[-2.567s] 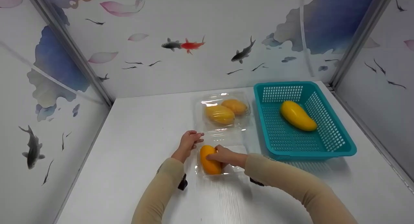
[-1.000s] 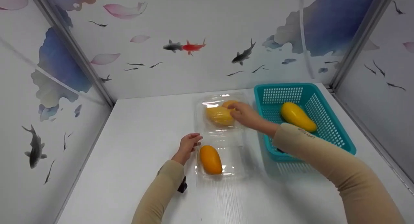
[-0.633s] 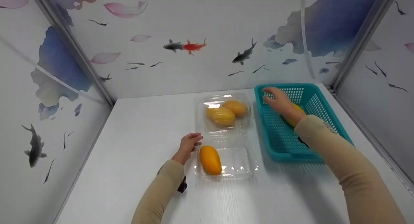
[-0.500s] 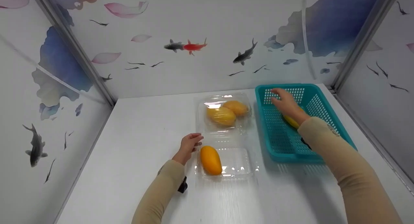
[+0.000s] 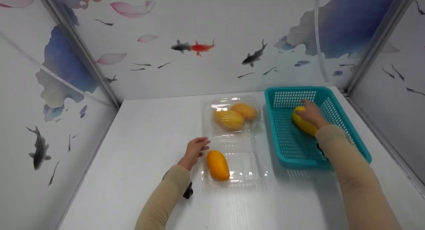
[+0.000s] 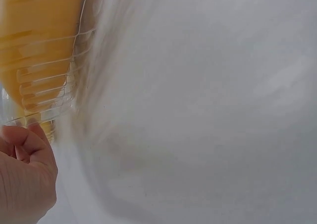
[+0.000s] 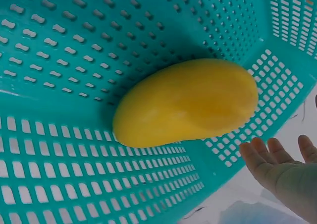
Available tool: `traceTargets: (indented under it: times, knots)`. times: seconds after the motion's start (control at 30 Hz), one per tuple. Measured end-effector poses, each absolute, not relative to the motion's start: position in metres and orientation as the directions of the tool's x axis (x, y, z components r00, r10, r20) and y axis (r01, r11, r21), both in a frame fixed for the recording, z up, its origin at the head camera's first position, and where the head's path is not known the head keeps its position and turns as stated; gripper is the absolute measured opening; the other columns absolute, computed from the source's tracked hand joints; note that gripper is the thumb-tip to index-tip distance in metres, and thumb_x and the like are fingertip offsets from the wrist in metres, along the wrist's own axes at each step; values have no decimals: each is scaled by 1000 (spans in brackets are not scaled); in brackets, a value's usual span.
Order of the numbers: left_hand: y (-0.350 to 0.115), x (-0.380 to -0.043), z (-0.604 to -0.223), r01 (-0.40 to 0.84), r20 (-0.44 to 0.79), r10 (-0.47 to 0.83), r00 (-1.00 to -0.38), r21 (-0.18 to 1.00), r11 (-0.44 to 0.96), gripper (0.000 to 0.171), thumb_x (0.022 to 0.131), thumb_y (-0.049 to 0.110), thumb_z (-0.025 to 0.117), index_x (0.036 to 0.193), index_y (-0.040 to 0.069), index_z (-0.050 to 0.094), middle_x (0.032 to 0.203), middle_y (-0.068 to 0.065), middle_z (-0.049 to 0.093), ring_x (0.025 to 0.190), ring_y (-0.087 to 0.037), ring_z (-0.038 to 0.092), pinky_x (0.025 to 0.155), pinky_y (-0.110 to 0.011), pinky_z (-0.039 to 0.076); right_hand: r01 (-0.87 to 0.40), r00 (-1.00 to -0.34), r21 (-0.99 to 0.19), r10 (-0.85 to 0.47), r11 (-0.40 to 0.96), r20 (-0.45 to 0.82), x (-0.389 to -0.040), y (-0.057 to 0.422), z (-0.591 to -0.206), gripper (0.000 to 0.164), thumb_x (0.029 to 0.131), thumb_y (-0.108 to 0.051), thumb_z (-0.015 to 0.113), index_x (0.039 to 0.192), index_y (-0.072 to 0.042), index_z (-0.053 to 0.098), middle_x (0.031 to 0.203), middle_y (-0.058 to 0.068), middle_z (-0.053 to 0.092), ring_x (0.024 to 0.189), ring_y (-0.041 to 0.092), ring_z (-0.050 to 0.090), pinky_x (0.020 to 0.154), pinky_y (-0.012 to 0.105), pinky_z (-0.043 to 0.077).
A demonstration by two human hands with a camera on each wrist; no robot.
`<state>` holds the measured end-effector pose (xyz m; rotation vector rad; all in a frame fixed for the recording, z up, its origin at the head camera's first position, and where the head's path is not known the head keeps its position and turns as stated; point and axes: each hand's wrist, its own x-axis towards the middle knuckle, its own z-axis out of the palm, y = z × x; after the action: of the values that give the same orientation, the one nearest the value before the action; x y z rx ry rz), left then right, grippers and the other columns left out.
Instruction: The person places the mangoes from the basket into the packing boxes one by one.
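My left hand (image 5: 194, 150) pinches the left edge of a clear plastic clamshell box (image 5: 244, 170) between thumb and fingers; the left wrist view shows this grip (image 6: 29, 157) close up. In the box's front tray lies one orange-yellow mango (image 5: 218, 165), against the left side. My right hand (image 5: 312, 113) is inside the teal basket (image 5: 277, 147), over a yellow mango (image 5: 300, 123). In the right wrist view that mango (image 7: 188, 105) lies on its side on the basket's holed floor, and the hand's fingers (image 7: 265, 154) are spread and apart from it.
Behind the front tray, two mangoes, a nearer one (image 5: 229, 119) and a farther one (image 5: 245, 111), show through clear plastic. Basket and plastic box stand side by side on the white table (image 5: 149, 133). A patterned wall (image 5: 199, 73) rises along the table's back edge.
My right hand let go of the orange-yellow mango in the front tray, passed over the rear plastic and went right into the basket, down to the mango there. The left hand kept its place.
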<state>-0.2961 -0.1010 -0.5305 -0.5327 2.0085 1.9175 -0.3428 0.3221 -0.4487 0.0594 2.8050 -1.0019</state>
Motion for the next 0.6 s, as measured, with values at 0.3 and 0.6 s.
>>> traceTargets:
  times: [0.3, 0.6]
  knots:
    - [-102, -293, -532, -468, -467, -39, -883, 883, 20, 30, 90, 23, 59, 116, 9, 57, 109, -6, 62, 89, -20, 58, 72, -22, 47, 219, -950, -624, 19, 750, -311, -337, 348, -465, 76, 93, -26, 47, 142, 8, 0, 143, 37, 5, 128, 50, 16, 105, 61, 15]
    - [-105, -292, -534, -444, -444, -54, -895, 896, -3, 27, 89, 23, 60, 112, 9, 59, 108, -9, 63, 82, -16, 59, 62, -20, 45, 225, -949, -607, 29, 762, -315, -334, 354, -481, 73, 92, -22, 51, 143, 5, 6, 141, 36, 17, 120, 48, 26, 101, 64, 19]
